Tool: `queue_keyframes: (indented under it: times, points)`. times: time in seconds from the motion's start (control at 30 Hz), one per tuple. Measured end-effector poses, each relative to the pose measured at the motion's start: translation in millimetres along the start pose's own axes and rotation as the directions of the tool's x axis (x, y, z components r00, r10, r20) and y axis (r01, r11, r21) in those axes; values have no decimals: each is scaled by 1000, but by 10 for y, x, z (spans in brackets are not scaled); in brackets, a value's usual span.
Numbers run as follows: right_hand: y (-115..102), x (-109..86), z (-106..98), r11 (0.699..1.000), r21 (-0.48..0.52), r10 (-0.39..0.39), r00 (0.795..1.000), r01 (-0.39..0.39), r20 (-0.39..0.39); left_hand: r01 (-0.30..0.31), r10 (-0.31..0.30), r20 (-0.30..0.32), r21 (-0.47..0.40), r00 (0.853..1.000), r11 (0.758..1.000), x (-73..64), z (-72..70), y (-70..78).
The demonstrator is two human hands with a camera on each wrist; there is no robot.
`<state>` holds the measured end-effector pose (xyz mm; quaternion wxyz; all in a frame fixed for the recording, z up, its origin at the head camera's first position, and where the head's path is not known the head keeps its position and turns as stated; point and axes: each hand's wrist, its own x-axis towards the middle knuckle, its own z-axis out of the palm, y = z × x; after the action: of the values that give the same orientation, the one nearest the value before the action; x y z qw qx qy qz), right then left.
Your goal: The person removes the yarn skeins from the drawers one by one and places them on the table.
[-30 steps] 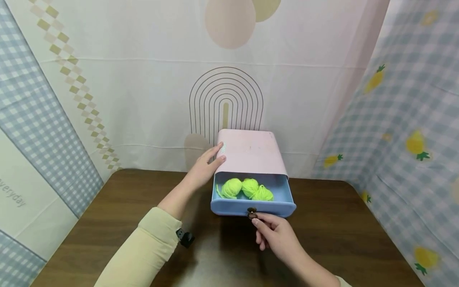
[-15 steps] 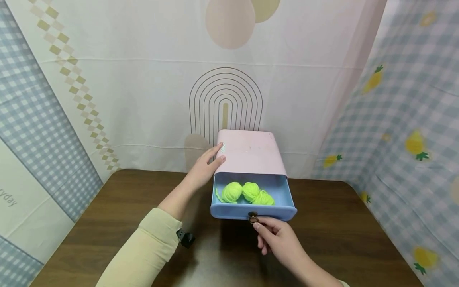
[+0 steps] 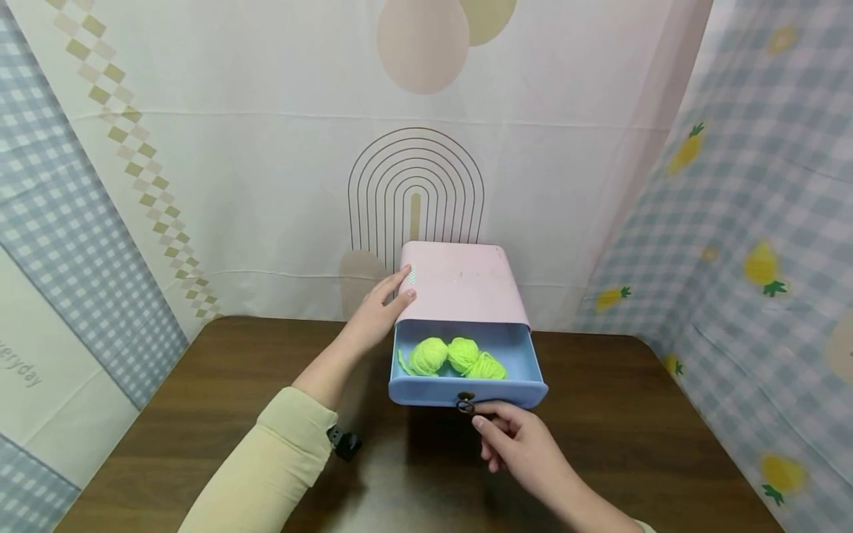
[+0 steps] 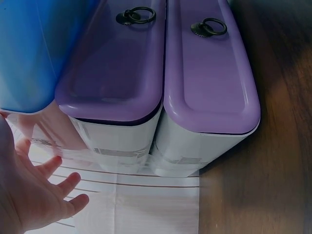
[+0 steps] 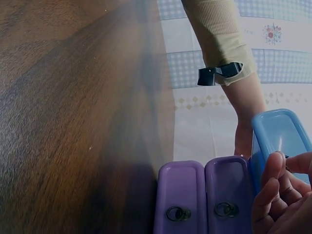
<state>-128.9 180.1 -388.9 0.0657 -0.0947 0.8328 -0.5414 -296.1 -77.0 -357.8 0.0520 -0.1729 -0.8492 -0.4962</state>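
Observation:
A blue drawer (image 3: 526, 352) stands pulled out of a pink case (image 3: 460, 281); several bright green yarn balls (image 3: 428, 357) lie inside it. My left hand (image 3: 375, 314) rests on the left side of the case, thumb near its top edge. The left wrist view shows that hand's spread fingers (image 4: 51, 168) beside the case. At the drawer's front my right hand (image 3: 523, 437) pinches the small dark ring pull (image 3: 465, 406) at its edge between thumb and index finger. In the right wrist view, that hand (image 5: 285, 195) partly covers the blue front.
Beneath the blue drawer are two purple drawers (image 4: 114, 63) with ring pulls, in pale cases; both look pushed in. The unit stands on a dark wooden table (image 3: 266, 422) against a patterned cloth (image 3: 266, 185). A black strap and camera mount (image 3: 344, 443) sits on my left sleeve.
The blue drawer has come slightly farther out, then stayed put. My right hand has shifted a little right against the ring pull, which shows more fully. My left hand has stayed on the case.

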Motion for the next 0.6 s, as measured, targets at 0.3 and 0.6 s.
queue_keyframes:
  times: [0.3, 0.6]
  points:
    - [-54, -82, -136, 1000, -18, 6, 1000, -6, -19, 0, 0, -4, 2, 1000, 1000, -1, 8, -21]
    - [-229, -159, -301, 997, -74, -10, 999, 7, -34, 3, -3, -4, 0, 1000, 1000, -5, 8, -19]
